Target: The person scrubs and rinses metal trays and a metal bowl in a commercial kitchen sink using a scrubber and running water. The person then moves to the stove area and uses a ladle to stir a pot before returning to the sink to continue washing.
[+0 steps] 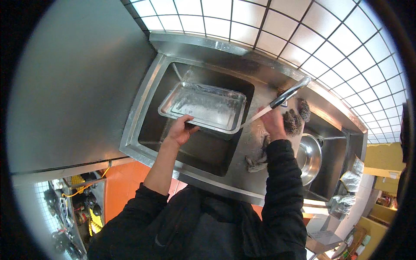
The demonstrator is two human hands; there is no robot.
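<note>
My left hand (pixel 182 130) grips the near rim of a shallow rectangular metal tray (pixel 204 105), thumb over the edge. Wet and shiny, the tray is held within the left basin (pixel 201 151) of a stainless steel sink. From a black and chrome faucet spout (pixel 287 94), a stream of water (pixel 255 118) runs down toward the tray's right corner. Beside that spout is my right hand (pixel 273 123), slightly blurred. Its fingers are partly hidden by the spout and stream, so whether they hold anything is unclear.
Two steel wool scrubbers (pixel 293 123) and a wet grey cloth (pixel 256 163) lie on the ledge between the basins. A round metal bowl (pixel 308 159) sits in the right basin (pixel 331 162). White tiles (pixel 250 14) line the wall behind; a metal panel (pixel 81 87) stands at left.
</note>
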